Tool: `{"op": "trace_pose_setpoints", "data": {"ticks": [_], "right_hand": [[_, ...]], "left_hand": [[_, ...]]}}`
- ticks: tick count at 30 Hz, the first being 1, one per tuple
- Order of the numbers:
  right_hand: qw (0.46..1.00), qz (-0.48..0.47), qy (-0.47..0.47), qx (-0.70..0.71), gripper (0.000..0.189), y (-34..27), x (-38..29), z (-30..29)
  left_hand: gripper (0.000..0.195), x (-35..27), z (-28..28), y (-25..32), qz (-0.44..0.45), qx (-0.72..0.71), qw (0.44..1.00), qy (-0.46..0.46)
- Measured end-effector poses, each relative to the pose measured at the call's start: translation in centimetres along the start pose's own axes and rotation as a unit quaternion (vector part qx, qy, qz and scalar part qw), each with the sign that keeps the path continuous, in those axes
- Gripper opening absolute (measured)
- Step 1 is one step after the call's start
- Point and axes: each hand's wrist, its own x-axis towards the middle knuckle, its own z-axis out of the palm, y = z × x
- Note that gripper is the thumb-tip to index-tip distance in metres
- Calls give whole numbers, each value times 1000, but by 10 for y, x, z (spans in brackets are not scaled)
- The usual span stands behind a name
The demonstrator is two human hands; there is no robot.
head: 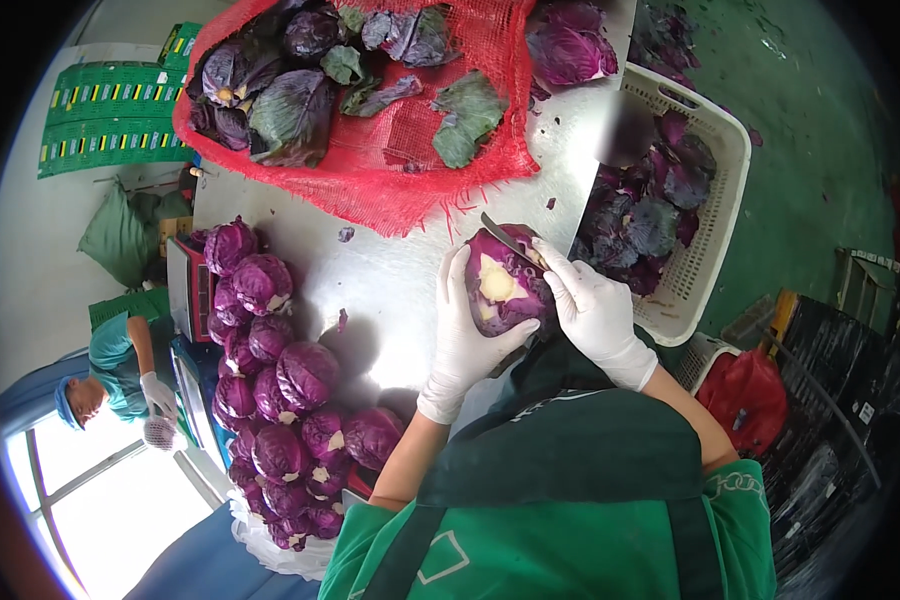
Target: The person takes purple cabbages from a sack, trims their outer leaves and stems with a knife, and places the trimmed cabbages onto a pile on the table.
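Note:
My left hand (470,330), in a white glove, cups a red cabbage (506,304) from the left and below. The pale cut stem of the cabbage faces up. In my right hand (596,315), also gloved, is a small knife (504,234); its blade lies along the cabbage's upper right side, and the fingers hide its handle. Both hands are over the right edge of a metal table (397,277). Above them a red mesh bag (375,184) holds whole cabbages and loose dark leaves. Many red cabbages (307,375) are piled to the left.
A white plastic basket (720,225) of purple leaves stands beyond the table's right edge. More cabbage (574,52) lies at the table's upper right corner. A red mesh bag (742,401) sits lower right. At far left, a co-worker (120,367) in a blue cap holds a netted item.

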Motion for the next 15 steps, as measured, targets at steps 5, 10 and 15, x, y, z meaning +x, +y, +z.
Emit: {"op": "trace_pose_setpoints", "data": {"ticks": [5,10,15], "right_hand": [[987,107,106,60,33,103,23,24],[921,280,15,269,56,34,29,-7],[998,-14,-53,12,44,-18,18,1]], "left_hand": [[112,-11,6,-5,-1,-17,1000,13],[114,-34,18,-23,-74,-77,990,90],[119,-40,26,-21,-67,-85,985,134]]}}
